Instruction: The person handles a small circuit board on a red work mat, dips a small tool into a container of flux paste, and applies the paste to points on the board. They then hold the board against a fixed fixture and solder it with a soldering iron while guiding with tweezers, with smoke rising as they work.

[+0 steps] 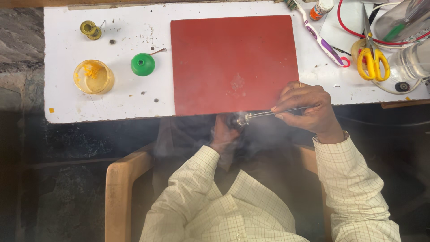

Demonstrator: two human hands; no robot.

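Two hands at work just below the near edge of the white table (67, 107). Right hand (309, 110) pinches a thin metal tool (268, 113), fingers closed round it, tip pointing left. Tip meets a small metal part (241, 120) held in the left hand (224, 132), which is curled shut on it below the table edge; grip detail partly hidden by smoke. Both sit just in front of the red mat (233, 62), not on it. Left of the mat: green spool (143, 64), yellow-filled clear dish (93, 76), small brass spool (91, 29). Right of the mat: toothbrush (320, 38), yellow-handled scissors (371, 58), red wire (354, 31). Wooden chair arm (118, 192) lower left.
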